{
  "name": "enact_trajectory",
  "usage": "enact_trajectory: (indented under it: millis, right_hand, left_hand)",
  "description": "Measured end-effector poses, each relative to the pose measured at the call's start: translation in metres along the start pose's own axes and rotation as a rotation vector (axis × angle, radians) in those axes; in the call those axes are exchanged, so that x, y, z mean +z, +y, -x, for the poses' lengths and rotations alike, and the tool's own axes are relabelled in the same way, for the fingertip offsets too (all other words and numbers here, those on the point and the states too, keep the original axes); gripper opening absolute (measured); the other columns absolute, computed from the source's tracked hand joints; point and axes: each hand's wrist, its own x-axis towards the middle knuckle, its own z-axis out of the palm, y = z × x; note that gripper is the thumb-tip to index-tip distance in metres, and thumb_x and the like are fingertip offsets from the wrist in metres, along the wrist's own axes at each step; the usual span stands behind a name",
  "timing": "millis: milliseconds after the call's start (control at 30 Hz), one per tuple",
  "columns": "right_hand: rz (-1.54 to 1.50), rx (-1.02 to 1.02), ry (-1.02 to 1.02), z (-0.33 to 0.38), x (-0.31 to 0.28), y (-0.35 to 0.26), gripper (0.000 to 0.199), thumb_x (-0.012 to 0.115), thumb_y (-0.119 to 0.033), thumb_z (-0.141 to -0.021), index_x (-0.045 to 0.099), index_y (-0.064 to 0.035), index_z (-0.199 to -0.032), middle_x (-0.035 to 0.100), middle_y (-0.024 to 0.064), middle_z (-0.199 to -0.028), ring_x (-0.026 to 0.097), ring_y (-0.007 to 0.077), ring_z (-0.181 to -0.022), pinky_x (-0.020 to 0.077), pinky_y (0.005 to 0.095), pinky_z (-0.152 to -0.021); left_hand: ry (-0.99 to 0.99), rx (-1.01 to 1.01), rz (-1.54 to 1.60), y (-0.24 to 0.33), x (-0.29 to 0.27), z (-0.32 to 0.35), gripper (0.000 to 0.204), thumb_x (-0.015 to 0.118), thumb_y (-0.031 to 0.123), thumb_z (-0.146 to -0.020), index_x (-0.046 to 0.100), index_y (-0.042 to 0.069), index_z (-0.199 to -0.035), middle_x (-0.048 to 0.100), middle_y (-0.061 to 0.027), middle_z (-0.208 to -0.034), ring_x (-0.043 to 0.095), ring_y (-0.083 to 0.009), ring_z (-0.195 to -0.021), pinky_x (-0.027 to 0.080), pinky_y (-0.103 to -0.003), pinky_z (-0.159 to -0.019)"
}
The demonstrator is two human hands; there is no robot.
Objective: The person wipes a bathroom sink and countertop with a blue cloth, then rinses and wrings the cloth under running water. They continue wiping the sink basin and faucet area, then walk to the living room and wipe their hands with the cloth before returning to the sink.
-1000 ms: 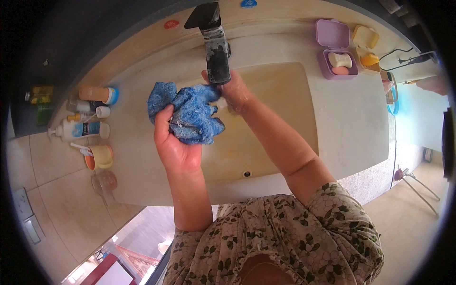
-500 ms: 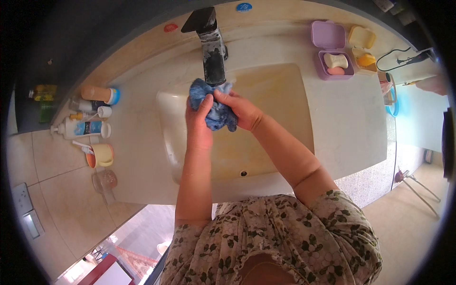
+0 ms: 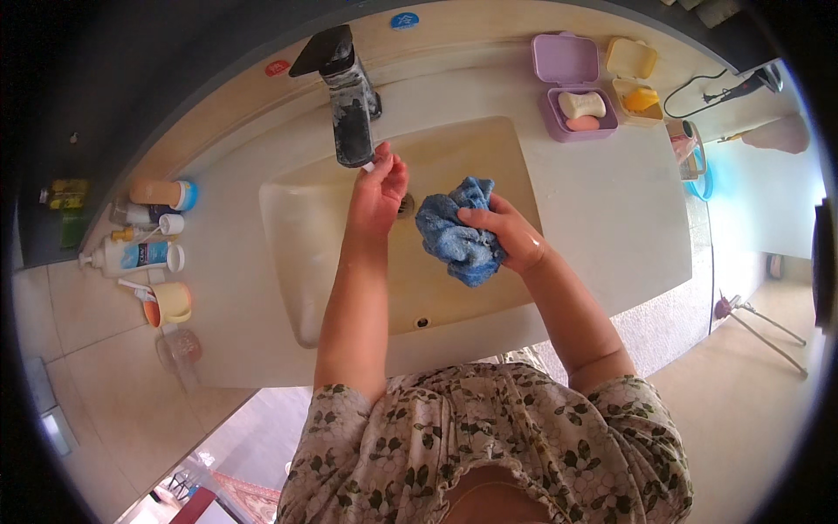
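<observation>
A crumpled, wet-looking blue cloth (image 3: 456, 237) is in my right hand (image 3: 517, 234), above the right part of the sink basin (image 3: 515, 175). The thumb lies across its top, and the other fingers are mostly hidden. My left hand (image 3: 379, 194) is under the spout of the dark faucet (image 3: 353, 127), holding nothing I can see. Its fingers are loosely bent and apart, by a whitish strip of water at the spout's end. The basin's drain (image 3: 406, 206) shows just right of that wrist.
Right of the basin, the counter (image 3: 611, 210) bears a purple soap box (image 3: 579, 125) with two soaps and a yellow soap box (image 3: 639, 103). At the left edge stand a pump bottle (image 3: 135, 255), other bottles and a yellow cup (image 3: 173, 303). A hair dryer (image 3: 758, 83) hangs at far right.
Both hands held the cloth under the spout before. The right hand has carried it right and nearer to me. The left has let go and stays under the faucet.
</observation>
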Motion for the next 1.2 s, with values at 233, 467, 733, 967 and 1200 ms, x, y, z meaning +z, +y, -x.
enact_trajectory:
  millis: [233, 467, 733, 967, 1200]
  right_hand:
    - [0.019, 0.0, 0.026, 0.01, -0.01, 0.001, 0.034, 0.065, -0.015, -0.082, 0.052, -0.0003, -0.109, 0.062, 0.0072, -0.094, 0.063, 0.0161, -0.08, 0.0532, 0.0292, -0.07]
    - [0.045, 0.0, -0.012, 0.005, -0.006, 0.002, 0.03, 0.064, -0.014, -0.083, 0.054, -0.0002, -0.106, 0.062, 0.0062, -0.091, 0.062, 0.0146, -0.077, 0.0522, 0.0277, -0.068]
    - [0.097, 0.045, -0.021, -0.004, -0.002, 0.001, 0.033, 0.066, -0.017, -0.082, 0.054, 0.0007, -0.107, 0.063, 0.0069, -0.092, 0.062, 0.0142, -0.078, 0.052, 0.0278, -0.068]
    - [0.176, 0.009, 0.022, -0.023, 0.014, 0.004, 0.04, 0.065, -0.029, -0.084, 0.053, 0.0011, -0.108, 0.062, 0.0065, -0.093, 0.061, 0.0137, -0.08, 0.0515, 0.028, -0.071]
    - [0.166, -0.109, 0.038, -0.066, 0.035, 0.007, 0.05, 0.051, -0.046, -0.091, 0.056, 0.0015, -0.104, 0.061, 0.0046, -0.089, 0.059, 0.0114, -0.078, 0.0494, 0.0281, -0.067]
  left_hand:
    - [0.341, 0.494, -1.333, -0.007, 0.003, -0.006, 0.021, 0.067, 0.028, -0.082, 0.058, 0.009, -0.086, 0.056, -0.004, -0.062, 0.058, -0.0158, -0.055, 0.045, -0.028, -0.051]
    - [0.571, 0.224, -1.107, 0.007, 0.015, -0.013, 0.018, 0.064, 0.018, -0.082, 0.058, 0.006, -0.095, 0.061, -0.0074, -0.074, 0.061, -0.0199, -0.065, 0.048, -0.034, -0.059]
    - [0.201, 0.218, -0.125, 0.003, 0.039, -0.006, 0.026, 0.058, 0.019, -0.087, 0.048, 0.008, -0.109, 0.054, -0.0009, -0.078, 0.042, -0.0095, -0.054, 0.036, -0.025, -0.052]
    - [0.002, 0.138, -0.226, 0.001, 0.036, -0.009, 0.027, 0.059, 0.037, -0.087, 0.054, 0.012, -0.094, 0.042, 0.0046, -0.059, 0.041, -0.0089, -0.054, 0.039, -0.03, -0.058]
    - [0.058, -0.095, 0.219, 0.003, 0.036, 0.06, 0.055, 0.048, 0.053, -0.088, 0.052, 0.009, -0.12, 0.059, -0.0091, -0.112, 0.056, -0.0228, -0.102, 0.045, -0.039, -0.089]
